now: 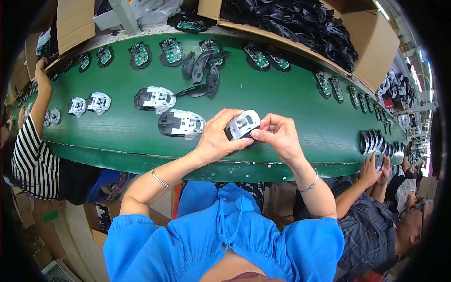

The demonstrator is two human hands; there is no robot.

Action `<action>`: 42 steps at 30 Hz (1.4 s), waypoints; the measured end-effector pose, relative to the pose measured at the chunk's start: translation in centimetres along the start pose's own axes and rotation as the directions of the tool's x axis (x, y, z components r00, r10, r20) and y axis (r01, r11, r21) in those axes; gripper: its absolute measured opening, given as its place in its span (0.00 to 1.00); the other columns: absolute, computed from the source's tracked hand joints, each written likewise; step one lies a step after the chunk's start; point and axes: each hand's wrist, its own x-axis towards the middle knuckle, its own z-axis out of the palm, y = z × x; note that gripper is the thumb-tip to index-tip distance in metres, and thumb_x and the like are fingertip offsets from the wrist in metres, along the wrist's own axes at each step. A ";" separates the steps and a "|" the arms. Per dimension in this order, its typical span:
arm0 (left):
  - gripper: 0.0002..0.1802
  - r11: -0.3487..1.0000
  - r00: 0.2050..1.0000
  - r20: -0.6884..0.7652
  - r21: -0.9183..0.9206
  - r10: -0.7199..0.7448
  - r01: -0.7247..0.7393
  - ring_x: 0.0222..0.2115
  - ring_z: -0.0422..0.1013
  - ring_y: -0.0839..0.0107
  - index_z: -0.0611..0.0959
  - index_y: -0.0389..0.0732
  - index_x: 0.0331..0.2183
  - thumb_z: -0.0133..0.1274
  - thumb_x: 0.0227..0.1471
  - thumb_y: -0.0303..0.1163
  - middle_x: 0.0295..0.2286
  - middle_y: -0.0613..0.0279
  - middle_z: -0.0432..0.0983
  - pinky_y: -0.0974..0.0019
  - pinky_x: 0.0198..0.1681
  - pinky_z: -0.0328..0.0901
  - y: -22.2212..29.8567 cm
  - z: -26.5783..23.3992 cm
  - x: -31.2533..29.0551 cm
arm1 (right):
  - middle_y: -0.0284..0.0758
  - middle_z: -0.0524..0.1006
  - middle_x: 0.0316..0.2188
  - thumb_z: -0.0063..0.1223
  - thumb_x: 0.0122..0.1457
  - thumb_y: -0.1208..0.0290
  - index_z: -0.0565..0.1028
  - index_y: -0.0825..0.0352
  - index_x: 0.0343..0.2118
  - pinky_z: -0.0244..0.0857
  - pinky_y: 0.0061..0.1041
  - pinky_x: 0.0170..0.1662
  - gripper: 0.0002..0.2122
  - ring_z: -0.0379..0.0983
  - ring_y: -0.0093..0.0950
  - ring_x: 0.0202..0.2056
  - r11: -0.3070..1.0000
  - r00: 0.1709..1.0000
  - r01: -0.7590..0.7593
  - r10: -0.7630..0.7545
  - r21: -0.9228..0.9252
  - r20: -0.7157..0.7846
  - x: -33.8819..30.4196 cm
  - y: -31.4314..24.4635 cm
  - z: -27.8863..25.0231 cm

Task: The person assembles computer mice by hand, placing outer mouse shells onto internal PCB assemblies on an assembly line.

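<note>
Above the near edge of the green table I hold a white and black computer mouse shell (245, 123). My left hand (212, 136) is closed around its left side, thumb along the near edge. My right hand (282, 136) is closed too, with thumb and fingertips pinching the shell's right end. Any small part between those fingertips is hidden. Two more white and black mouse shells, one (181, 123) just left of my left hand and another (155, 98) behind it, lie on the table. Several loose curved black side pieces (206, 77) lie beyond them.
Mouse bases with green circuit boards (171, 52) line the far side of the green table (263, 94). Behind them stands a cardboard box of black parts (291, 28). One co-worker's arm (42, 94) reaches in at left; another's hands (373, 169) work at right.
</note>
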 end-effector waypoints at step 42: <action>0.40 0.676 0.974 0.218 0.709 0.061 -0.201 0.52 0.62 0.54 0.66 0.39 0.55 0.61 0.36 0.25 0.51 0.51 0.64 0.59 0.54 0.61 4.2 -6.4 -3.3 | 0.44 0.72 0.42 0.62 0.45 0.66 0.69 0.66 0.50 0.59 0.39 0.51 0.27 0.64 0.42 0.47 0.193 0.539 -0.428 -0.729 -0.883 -0.421 -3.7 5.3 -16.6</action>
